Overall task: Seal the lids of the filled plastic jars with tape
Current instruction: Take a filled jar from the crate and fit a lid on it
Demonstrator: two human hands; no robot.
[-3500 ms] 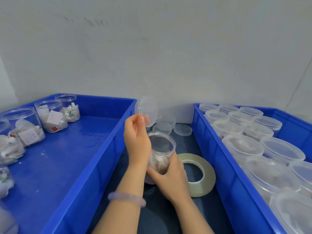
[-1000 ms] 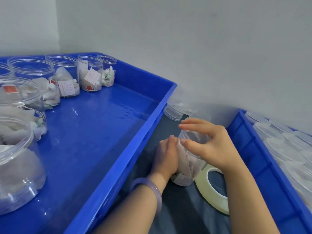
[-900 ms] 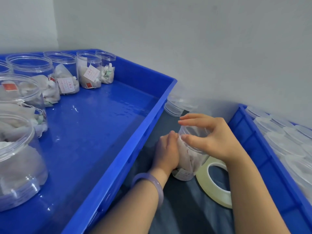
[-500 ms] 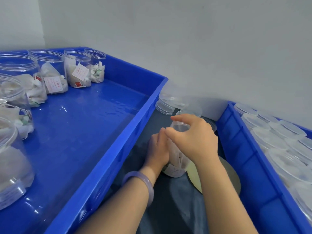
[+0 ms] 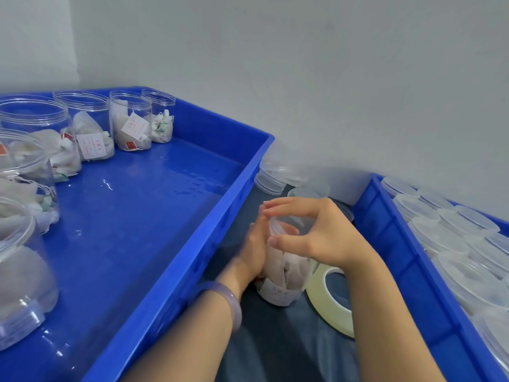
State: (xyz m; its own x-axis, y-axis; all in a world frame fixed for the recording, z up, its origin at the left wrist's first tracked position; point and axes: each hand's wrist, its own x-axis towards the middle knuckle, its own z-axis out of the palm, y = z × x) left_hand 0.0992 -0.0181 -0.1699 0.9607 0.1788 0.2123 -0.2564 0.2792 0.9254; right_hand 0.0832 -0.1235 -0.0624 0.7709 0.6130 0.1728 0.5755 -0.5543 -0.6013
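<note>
Lid point(image 5: 287, 225) now on jar point(image 5: 285, 271): right hand point(image 5: 322, 238) clamps it, left hand point(image 5: 252, 255) grips jar. Tape point(image 5: 321, 303) beside jar, unused.

Dark table point(image 5: 275, 351), blue trays point(image 5: 192, 267), jar point(image 5: 285, 274), tape roll point(image 5: 321, 301)

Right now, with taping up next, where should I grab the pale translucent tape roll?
I'd pinch the near rim of the pale translucent tape roll from above, thumb inside its open hole: it lies flat, with the clear filled jar crowding its left.
</note>
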